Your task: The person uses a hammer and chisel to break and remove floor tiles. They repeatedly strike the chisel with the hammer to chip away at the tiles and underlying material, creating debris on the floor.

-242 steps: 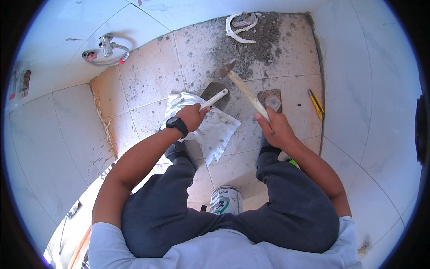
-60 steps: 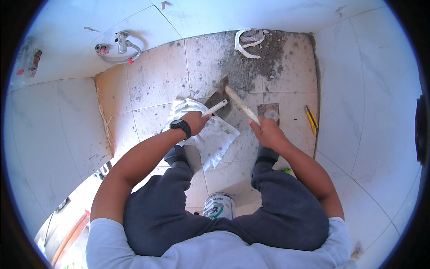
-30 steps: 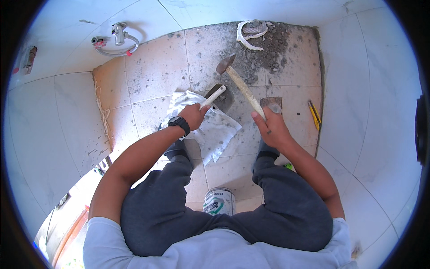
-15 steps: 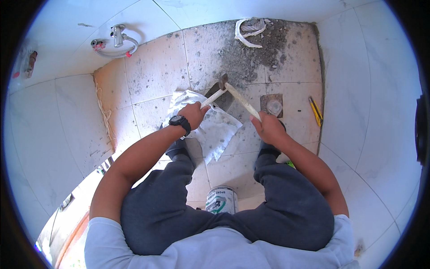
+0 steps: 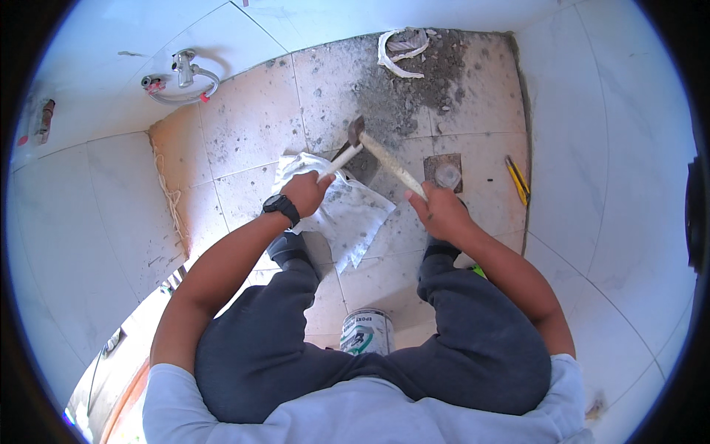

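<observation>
My right hand (image 5: 441,212) is closed round the pale handle of a hammer (image 5: 390,164). Its dark head meets the far end of a white-handled tool (image 5: 342,162), which my left hand (image 5: 307,192) grips. The working end of that tool is not clear. Dark and greyish flat shapes show just beyond and below its handle, but I cannot tell which belong to it. A white, grey-stained cloth or bag (image 5: 347,222) is spread on the floor tiles beneath and beside my left hand.
Grey rubble (image 5: 414,92) and a white curved strip (image 5: 384,55) lie by the far wall. A floor drain (image 5: 447,175) and a yellow utility knife (image 5: 518,180) are to the right. A paint can (image 5: 367,331) stands between my legs. A valve with hose (image 5: 185,70) is on the far-left wall.
Both hands and their tools sit slightly further left in the picture, as do the floor and wall fittings. Each hand keeps its grip, and the hammer head is still against the white-handled tool.
</observation>
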### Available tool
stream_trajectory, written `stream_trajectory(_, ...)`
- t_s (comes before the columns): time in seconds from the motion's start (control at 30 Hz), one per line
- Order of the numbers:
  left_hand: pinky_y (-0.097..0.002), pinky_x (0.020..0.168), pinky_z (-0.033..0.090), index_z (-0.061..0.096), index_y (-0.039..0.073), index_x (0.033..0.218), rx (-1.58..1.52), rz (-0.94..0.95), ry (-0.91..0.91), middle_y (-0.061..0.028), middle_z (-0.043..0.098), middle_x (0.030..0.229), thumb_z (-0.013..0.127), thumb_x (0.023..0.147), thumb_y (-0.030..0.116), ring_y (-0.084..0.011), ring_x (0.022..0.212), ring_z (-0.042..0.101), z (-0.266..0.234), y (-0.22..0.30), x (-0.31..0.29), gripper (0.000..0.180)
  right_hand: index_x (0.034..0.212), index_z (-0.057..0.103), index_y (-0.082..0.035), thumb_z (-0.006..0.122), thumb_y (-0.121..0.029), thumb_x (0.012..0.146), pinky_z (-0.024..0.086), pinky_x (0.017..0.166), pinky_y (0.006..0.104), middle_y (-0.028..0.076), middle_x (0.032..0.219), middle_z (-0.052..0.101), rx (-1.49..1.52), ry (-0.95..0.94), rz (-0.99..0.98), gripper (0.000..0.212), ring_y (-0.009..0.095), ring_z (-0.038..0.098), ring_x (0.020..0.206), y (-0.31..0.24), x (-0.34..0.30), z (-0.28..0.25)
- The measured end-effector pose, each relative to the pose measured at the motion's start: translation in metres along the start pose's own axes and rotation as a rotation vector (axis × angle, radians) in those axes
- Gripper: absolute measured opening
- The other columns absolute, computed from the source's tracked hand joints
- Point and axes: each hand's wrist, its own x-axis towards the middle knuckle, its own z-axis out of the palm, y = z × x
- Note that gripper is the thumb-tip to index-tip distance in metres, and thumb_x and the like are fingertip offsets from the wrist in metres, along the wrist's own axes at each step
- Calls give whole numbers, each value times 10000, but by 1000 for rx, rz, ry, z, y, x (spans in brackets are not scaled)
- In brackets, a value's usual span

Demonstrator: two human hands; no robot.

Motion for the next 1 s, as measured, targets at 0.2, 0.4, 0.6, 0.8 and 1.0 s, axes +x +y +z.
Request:
stream_trajectory(0.2,-545,820,531,683,-25,1023,-15,-54,57,-274,722,951,416,1050,584,-444,925,698,8,2,-1,666,908,561,36,560,-410,1050,501,690,552,306,795,649,125,64,19,469,508,650,778,-17,1,-14)
stream_trajectory(0.4,-546,811,529,672,-37,989,-18,-37,83,-290,711,914,423,1053,583,-463,899,691,15,1,2,670,915,559,31,581,-370,1045,497,663,542,301,766,645,145,96,-50,422,504,647,743,-13,1,-6)
stream_trajectory(0.6,-538,820,529,674,-60,985,-6,-37,71,-301,708,914,405,1057,595,-467,907,688,11,1,5,711,913,554,30,588,-353,1042,504,650,541,297,745,639,4,61,-72,405,497,648,714,-1,13,15)
stream_trajectory(0.8,-540,837,529,689,-63,1001,4,-44,34,-297,712,931,394,1057,602,-462,914,690,8,1,9,730,931,576,38,562,-392,1049,519,689,543,306,757,643,80,91,13,447,495,661,746,3,13,18)
stream_trajectory(1.0,-537,840,528,698,-63,976,7,-48,63,-299,711,933,400,1054,599,-462,918,689,4,4,7,730,894,559,26,568,-384,1046,516,674,546,304,747,639,-43,58,-21,438,499,656,740,3,18,16)
